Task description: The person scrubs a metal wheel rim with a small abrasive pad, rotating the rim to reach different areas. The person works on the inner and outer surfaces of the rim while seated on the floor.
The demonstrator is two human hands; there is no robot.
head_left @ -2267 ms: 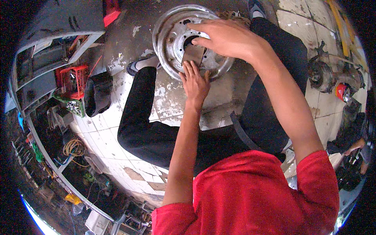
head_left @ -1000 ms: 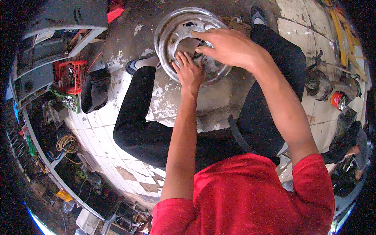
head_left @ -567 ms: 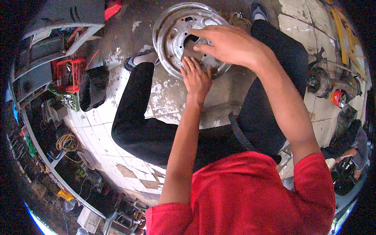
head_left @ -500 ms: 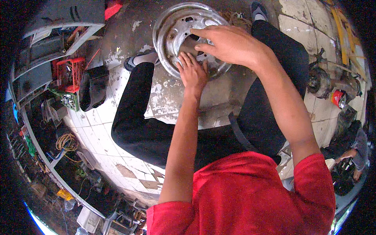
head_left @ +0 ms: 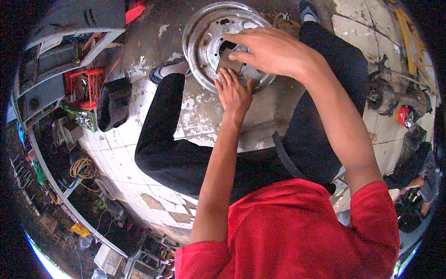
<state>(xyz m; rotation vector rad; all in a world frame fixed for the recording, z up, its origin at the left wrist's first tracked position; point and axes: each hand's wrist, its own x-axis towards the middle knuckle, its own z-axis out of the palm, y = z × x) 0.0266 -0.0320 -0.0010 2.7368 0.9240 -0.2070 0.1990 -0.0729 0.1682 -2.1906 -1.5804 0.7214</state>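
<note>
A worn silver steel wheel rim point(head_left: 197, 44) lies on the floor between my feet. Over its centre is a flat brown sheet point(head_left: 229, 62) that looks like sandpaper. My left hand point(head_left: 233, 95) rests at the sheet's near edge, fingers stretched out and thumb apart. From the right, my right hand point(head_left: 274, 52) reaches across the rim. Its thumb touches the sheet while its forefinger extends over the hub hole, with a gap between the two. The right hand's other fingers are partly hidden.
On the left are a red plastic basket point(head_left: 86, 86), a green crate point(head_left: 82, 117) and a shelf frame cluttered with tools and a coiled hose point(head_left: 82, 168). A dirty metal part point(head_left: 383, 96) and a red can point(head_left: 405, 116) lie right. Another person's hand point(head_left: 412, 184) shows lower right.
My left hand has slid slightly toward me and to the right, uncovering more of the brown sheet. My right hand has barely moved.
</note>
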